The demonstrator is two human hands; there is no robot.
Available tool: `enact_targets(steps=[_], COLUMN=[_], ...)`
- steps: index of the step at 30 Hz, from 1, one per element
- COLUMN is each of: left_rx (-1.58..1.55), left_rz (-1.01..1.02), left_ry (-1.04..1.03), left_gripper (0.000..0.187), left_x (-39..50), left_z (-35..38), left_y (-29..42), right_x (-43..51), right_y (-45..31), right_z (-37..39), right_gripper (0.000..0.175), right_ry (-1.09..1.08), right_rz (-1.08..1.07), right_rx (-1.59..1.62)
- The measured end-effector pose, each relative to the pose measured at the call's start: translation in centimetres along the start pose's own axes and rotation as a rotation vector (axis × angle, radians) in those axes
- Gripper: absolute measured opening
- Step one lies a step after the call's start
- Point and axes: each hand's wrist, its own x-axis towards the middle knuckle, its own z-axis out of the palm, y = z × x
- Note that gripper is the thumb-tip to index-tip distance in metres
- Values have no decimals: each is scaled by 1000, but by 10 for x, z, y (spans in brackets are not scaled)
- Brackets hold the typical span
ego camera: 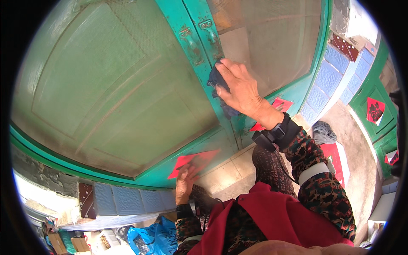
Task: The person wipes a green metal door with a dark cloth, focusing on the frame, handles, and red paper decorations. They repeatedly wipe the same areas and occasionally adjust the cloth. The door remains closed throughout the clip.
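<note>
My right hand [240, 86] presses a dark cloth [217, 78] against the edge of the right leaf of a green screen door [200, 75], just below the metal pull handles [208, 32]. Part of the cloth hangs down below my palm. Lower and to the left, my left hand [185, 183] is in front of a red paper [194, 161] with dark marks on the lower panel of the left leaf. Its fingers are apart and hold nothing that I can see; whether they touch the paper I cannot tell. Mesh [121, 86] fills most of the left leaf.
Blue wall tiles [325, 78] flank the doorway. To the right, a grey cloth [323, 132] lies by a red and white box [336, 159]. A green door [376, 108] with red papers stands beyond. Lower left are a blue bag [156, 237] and cardboard boxes [79, 244].
</note>
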Motion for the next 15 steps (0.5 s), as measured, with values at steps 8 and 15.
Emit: enact_targets(steps=[8, 15], left_rx=[-3, 26], left_rz=[-17, -20], left_ry=[-22, 1], left_gripper=[71, 70], left_x=[-1, -5], left_z=[2, 4], left_y=[4, 6], right_x=[5, 5], right_y=[-1, 2], right_z=[-7, -11], right_gripper=[59, 58], right_ry=[-16, -70], right_rz=[30, 0], right_rx=[-16, -19])
